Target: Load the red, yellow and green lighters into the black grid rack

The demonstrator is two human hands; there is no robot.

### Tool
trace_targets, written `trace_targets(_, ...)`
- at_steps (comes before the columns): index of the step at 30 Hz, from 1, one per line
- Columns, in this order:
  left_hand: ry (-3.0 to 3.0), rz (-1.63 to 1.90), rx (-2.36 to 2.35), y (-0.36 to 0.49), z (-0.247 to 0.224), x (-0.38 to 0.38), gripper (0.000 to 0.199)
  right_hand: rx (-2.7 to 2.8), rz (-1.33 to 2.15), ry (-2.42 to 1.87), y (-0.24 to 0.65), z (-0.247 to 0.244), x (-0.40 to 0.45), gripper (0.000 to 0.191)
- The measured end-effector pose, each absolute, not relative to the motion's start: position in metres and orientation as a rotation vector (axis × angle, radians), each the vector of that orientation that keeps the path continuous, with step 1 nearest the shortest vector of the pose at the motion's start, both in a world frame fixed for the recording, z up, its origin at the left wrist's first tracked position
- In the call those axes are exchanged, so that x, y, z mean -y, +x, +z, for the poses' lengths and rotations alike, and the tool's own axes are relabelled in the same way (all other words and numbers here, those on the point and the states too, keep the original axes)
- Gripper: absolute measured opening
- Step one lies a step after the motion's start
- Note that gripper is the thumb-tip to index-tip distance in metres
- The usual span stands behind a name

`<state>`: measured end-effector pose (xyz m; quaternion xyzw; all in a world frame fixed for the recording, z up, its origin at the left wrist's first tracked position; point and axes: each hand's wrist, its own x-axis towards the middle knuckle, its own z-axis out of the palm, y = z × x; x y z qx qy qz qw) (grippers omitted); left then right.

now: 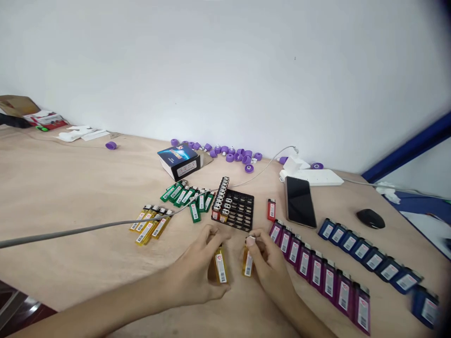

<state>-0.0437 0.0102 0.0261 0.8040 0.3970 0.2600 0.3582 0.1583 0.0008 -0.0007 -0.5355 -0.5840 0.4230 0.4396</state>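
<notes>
My left hand has its thumb and fingers closed about a yellow lighter, gripping it near its two ends. Beside it, my right hand pinches a second yellow lighter by its metal top. Just beyond both hands lies a black slotted tray. Its left column is filled with upright lighters, a red lighter at the near end, and a few more, with a yellow lighter in front, stand in the column beside it. The other slots I see are bare.
Yellow lighters and green lighters lie left. Rows of purple lighters and blue lighters fill the right, near a phone and mouse. A grey cable crosses the table. Behind are a box and purple caps.
</notes>
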Motion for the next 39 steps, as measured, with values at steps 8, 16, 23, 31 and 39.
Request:
trace_targets(8, 1.083, 0.688, -0.669, -0.025, 0.008, -0.021, 0.070, 1.152, 1.350, -1.190, 0.157, -0.003, -0.003, 0.040)
trace_targets(16, 0.855, 0.615, -0.594, -0.037, 0.011, -0.027, 0.073, 1.201, 1.473, -1.176, 0.154, 0.002, -0.002, 0.049)
trace_targets(23, 1.069, 0.671, -0.705, -0.034, 0.011, -0.029, 0.044, 1.290, 1.520, -1.169, 0.157, 0.003, -0.003, 0.037)
trace_targets(31, 1.029, 0.666, -0.739, -0.033, 0.010, -0.028, 0.049, 1.391, 1.489, -1.245, 0.159, -0.005, -0.001, 0.046)
trace_targets(39, 0.957, 0.678, -0.760, -0.032, 0.006, -0.028, 0.054, 1.296, 1.576, -1.279, 0.158, 0.002, -0.002, 0.057)
